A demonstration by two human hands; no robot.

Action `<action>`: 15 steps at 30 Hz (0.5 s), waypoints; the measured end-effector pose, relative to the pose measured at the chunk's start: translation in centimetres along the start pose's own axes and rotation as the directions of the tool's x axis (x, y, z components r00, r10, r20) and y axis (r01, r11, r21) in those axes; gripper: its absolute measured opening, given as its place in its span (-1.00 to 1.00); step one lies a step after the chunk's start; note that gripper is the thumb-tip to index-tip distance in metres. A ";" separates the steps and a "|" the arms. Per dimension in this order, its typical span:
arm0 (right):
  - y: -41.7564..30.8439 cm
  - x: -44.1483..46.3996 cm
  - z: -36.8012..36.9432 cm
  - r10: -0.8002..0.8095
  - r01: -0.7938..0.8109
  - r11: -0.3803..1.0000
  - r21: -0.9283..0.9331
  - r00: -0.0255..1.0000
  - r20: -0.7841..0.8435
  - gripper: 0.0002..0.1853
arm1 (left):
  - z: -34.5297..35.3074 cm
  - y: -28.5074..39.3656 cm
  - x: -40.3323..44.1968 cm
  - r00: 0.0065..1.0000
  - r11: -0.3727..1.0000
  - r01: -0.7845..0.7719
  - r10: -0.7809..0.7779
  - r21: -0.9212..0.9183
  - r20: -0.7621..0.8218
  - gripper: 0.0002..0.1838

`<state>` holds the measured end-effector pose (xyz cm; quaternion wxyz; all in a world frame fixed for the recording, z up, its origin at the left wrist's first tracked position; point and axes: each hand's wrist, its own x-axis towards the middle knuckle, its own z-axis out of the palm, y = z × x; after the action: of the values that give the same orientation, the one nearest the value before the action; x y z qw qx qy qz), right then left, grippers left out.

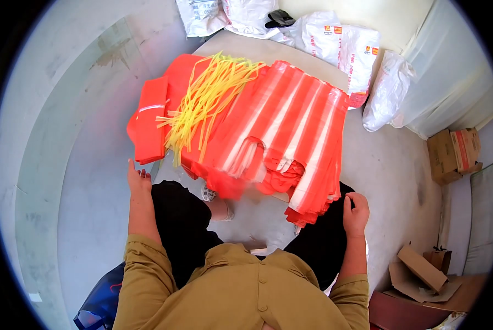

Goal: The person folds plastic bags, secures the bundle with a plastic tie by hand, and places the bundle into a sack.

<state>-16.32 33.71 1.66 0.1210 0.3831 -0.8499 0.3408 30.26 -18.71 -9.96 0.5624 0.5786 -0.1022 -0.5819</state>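
Red-and-white striped plastic bags (296,115) lie in a fanned stack in front of the person's knees. Yellow strips (213,91) are heaped left of them, over red material. At the far left of the pile sits a folded red bundle (151,118). My left hand (139,176) is just below that bundle, fingers apart, holding nothing visible. Beside the right knee, near the stack's lower right corner, my right hand (356,212) has its fingers curled; whether something small is between them cannot be made out. Part of the stack's lower left edge is blurred.
White printed sacks (318,38) line the back, with a wrapped white bag (386,91) at their right. A cardboard box (452,157) stands at the right. Opened cardboard (422,275) lies lower right. A blue bag (106,294) is at the lower left.
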 end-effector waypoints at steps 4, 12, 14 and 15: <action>0.3 0.0 0.0 -0.013 0.013 1.000 -0.007 1.000 0.005 -0.90 | -0.2 -0.2 0.4 1.000 1.000 -0.021 0.021 -0.008 0.020 -0.13; 0.4 -0.3 0.0 -0.010 0.010 1.000 -0.011 1.000 -0.003 -0.89 | -0.2 -0.2 -0.4 0.989 0.989 -0.145 0.145 0.014 0.021 -0.38; 0.4 -0.3 0.0 -0.010 0.010 1.000 -0.016 1.000 -0.003 -0.90 | 0.2 0.3 -2.8 0.955 0.956 -0.291 0.288 0.031 0.073 -0.64; 0.3 -0.3 0.0 -0.011 0.011 1.000 -0.011 1.000 -0.008 -0.90 | 0.3 0.3 -3.7 0.929 0.931 -0.362 0.357 0.037 0.101 -0.75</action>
<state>-16.36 34.08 1.37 0.1282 0.3858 -0.8492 0.3370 29.07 -16.13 -7.58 0.6381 0.5378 -0.2481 -0.4921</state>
